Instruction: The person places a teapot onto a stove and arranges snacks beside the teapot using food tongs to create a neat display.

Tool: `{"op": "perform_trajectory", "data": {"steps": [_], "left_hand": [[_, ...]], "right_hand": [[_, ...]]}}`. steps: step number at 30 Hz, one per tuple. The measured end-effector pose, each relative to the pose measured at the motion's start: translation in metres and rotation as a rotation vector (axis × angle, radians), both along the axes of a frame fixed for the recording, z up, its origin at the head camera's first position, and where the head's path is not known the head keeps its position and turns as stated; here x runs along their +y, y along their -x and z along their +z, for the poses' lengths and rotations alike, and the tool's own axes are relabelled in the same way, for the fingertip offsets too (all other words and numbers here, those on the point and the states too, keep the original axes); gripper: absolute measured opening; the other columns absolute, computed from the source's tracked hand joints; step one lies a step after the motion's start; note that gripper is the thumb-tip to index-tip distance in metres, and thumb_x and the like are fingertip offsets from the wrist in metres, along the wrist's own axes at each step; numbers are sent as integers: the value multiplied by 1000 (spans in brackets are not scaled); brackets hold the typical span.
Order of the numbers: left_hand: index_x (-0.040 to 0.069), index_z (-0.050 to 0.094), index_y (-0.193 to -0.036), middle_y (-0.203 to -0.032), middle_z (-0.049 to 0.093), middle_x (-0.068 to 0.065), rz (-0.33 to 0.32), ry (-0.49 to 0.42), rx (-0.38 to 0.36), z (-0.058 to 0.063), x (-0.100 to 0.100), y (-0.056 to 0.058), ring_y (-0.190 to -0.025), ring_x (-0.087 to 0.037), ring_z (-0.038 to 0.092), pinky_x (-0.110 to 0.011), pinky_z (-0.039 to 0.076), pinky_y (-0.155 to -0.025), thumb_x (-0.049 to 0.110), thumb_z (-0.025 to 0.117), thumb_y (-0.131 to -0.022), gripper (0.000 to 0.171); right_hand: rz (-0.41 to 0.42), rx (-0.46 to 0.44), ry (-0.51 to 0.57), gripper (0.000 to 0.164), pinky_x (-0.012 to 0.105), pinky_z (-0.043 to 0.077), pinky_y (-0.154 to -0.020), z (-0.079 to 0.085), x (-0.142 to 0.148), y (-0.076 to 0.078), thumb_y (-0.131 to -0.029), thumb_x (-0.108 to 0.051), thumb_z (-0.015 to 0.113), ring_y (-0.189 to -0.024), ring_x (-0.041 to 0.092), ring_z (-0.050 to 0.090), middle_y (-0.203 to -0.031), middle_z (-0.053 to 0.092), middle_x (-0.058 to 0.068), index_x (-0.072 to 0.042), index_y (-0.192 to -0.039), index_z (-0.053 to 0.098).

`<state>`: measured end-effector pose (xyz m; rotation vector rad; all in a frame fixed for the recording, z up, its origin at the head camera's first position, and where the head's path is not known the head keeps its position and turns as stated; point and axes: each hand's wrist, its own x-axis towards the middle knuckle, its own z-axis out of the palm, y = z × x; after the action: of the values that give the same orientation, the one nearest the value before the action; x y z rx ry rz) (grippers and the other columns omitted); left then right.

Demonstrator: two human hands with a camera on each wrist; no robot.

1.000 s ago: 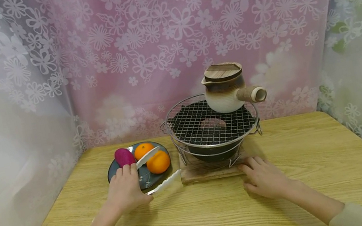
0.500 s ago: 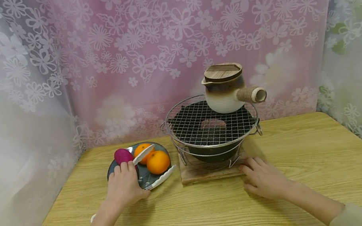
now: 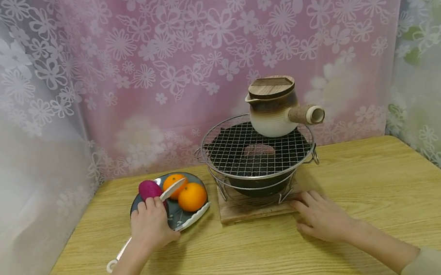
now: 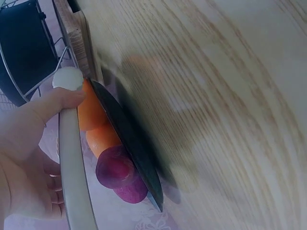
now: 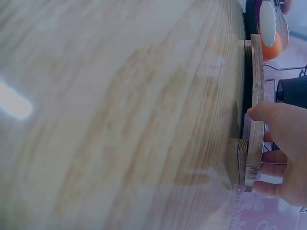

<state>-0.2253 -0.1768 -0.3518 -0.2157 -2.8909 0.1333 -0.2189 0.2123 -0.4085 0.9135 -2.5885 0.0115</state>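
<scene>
My left hand [image 3: 150,224] grips a pair of tongs [image 3: 174,188] with pale scalloped ends, its thumb on the near arm [image 4: 74,158] in the left wrist view. The spread tongs reach over a dark plate [image 3: 178,219], one tip over an orange and the other along the plate's near rim. On the plate lie two oranges [image 3: 192,197] and purple rounded items [image 3: 150,189], partly hidden by my fingers. My right hand [image 3: 323,215] touches the right front corner of a wooden board [image 3: 251,211], fingers loosely bent.
A round black grill [image 3: 260,184] with a wire mesh [image 3: 245,152] stands on the board. On the mesh's back right sits a pot [image 3: 274,118] with a wooden lid, its side handle [image 3: 307,115] pointing right. Floral curtains [image 3: 207,61] hang behind the wooden table [image 3: 243,266].
The tongs have drawn slightly left and back, their near tip moving from the table to the plate's rim. Their ring end now shows beside my left wrist. My right hand has stayed still.
</scene>
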Motion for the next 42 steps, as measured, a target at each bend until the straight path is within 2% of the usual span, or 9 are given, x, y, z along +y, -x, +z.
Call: {"op": "perform_trajectory", "data": {"steps": [11,21,26,35,42], "left_hand": [[-14,49,-116,-90,48,-21,4,43,-8,-5,-2,1,-83,-35,45,-45,42,-72,52,83,-52,98],[-14,49,-113,-89,48,-20,12,31,-33,-5,-1,1,-82,-34,45,-44,42,-71,50,82,-54,93],[-13,51,-110,-86,47,-18,10,35,-19,-5,-1,1,-79,-32,45,-43,42,-68,51,82,-54,90],[-8,52,-96,-80,46,-14,-20,33,14,-4,0,-3,-74,-29,43,-40,40,-62,44,83,-56,72],[-7,53,-98,-82,47,-14,-23,49,29,-5,-2,-6,-75,-28,44,-39,39,-62,45,82,-57,72]], "right_hand": [[10,10,-10,41,43,43,-74,0,0,1,-79,-27,69,-91,28,48,-101,48,9,-3,-111,57],[31,35,-2,42,42,44,-74,-2,1,2,-78,-27,70,-91,28,48,-103,49,11,-3,-110,58],[34,38,0,42,43,44,-75,-3,1,3,-78,-26,70,-92,29,48,-104,49,11,-3,-110,58],[33,39,-7,42,43,44,-74,-2,1,3,-78,-27,70,-93,28,48,-105,49,11,-4,-111,57],[24,38,-14,42,43,45,-75,-3,1,2,-78,-27,70,-94,29,49,-106,49,11,-4,-111,57]]}}
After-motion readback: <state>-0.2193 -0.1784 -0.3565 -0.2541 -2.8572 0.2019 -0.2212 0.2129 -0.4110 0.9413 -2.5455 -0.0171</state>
